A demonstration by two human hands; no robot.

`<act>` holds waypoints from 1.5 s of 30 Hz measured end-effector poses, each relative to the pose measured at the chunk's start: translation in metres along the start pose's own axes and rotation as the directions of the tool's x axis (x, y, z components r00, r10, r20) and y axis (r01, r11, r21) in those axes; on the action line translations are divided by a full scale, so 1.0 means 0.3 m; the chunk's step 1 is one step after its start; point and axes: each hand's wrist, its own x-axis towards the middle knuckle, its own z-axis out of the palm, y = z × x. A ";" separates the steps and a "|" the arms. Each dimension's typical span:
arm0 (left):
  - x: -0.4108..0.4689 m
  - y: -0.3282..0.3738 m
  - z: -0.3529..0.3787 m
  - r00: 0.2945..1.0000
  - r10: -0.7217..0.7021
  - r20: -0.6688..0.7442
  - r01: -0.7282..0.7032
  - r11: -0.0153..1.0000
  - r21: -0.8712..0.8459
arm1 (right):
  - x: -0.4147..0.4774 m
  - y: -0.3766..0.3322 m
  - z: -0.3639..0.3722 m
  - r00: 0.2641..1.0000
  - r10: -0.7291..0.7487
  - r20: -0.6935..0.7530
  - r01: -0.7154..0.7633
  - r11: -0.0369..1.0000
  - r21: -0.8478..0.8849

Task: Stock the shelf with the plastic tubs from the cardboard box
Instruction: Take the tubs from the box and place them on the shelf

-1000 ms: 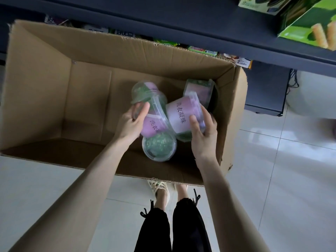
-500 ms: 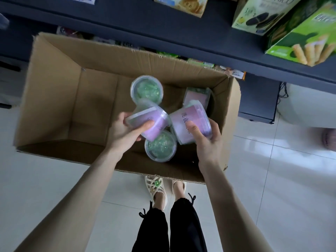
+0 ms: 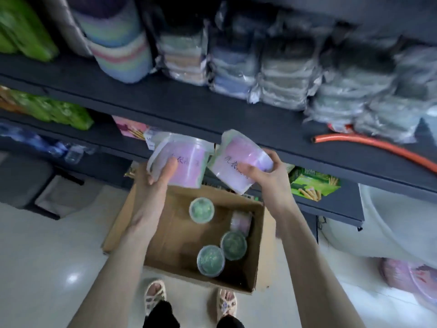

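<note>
My left hand (image 3: 157, 178) grips a clear plastic tub with a pink-purple label (image 3: 186, 162), held up at the level of the dark shelf (image 3: 189, 102). My right hand (image 3: 267, 176) grips a second tub of the same kind (image 3: 238, 159), tilted, just to the right of the first. Both tubs hang above the open cardboard box (image 3: 259, 263) on the floor. Inside the box stand three tubs with green-tinted lids (image 3: 201, 209) (image 3: 233, 242) (image 3: 210, 260), and one more lies on its side (image 3: 241, 221) by the right wall.
Stacked wrapped packs (image 3: 283, 74) and a striped roll (image 3: 115, 41) fill the shelf's back. An orange hose (image 3: 378, 145) lies at its right front. Green snack boxes (image 3: 312, 183) sit on the lower shelf. My feet in sandals (image 3: 155, 297) stand before the box.
Both hands lifted their tubs out of the box and up to the shelf's front edge. The view tilted upward, bringing the stocked shelf into sight.
</note>
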 end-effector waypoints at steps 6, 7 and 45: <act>0.069 0.413 -0.199 0.954 0.271 0.125 -0.253 0.957 -0.143 | 0.034 -0.356 0.294 0.971 -0.237 0.004 0.236 0.967 0.094; 0.094 0.468 -0.247 0.944 0.293 0.153 -0.268 0.950 -0.162 | 0.035 -0.385 0.358 0.960 -0.276 -0.039 0.278 0.953 0.121; 0.564 0.987 -0.081 0.552 0.821 0.149 -0.742 0.401 0.537 | 0.335 -0.892 0.532 0.826 -0.512 -0.234 0.438 0.846 -0.305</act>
